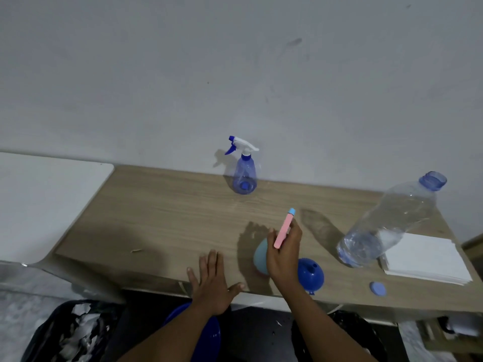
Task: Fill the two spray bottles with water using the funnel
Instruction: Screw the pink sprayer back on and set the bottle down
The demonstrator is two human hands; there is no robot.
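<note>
Blue and see-through, one spray bottle (243, 176) stands upright at the back of the table (156, 218), close to the wall (235, 74), its white and blue trigger head on. Nearer the front edge, a light-blue bottle (260, 253) sits mostly hidden behind the right hand (283, 253), whose fingers (294, 232) pinch a pink stick-like part (283, 231) with a light-blue tip, held tilted above it. Just right of that wrist the blue funnel (311, 274) lies on the table. The left hand (211, 280) rests flat, fingers spread and released. Farther right stands a large uncapped water bottle (386, 223), partly filled, beside a stack of white paper (428, 257) and a light-blue cap (378, 288).
</note>
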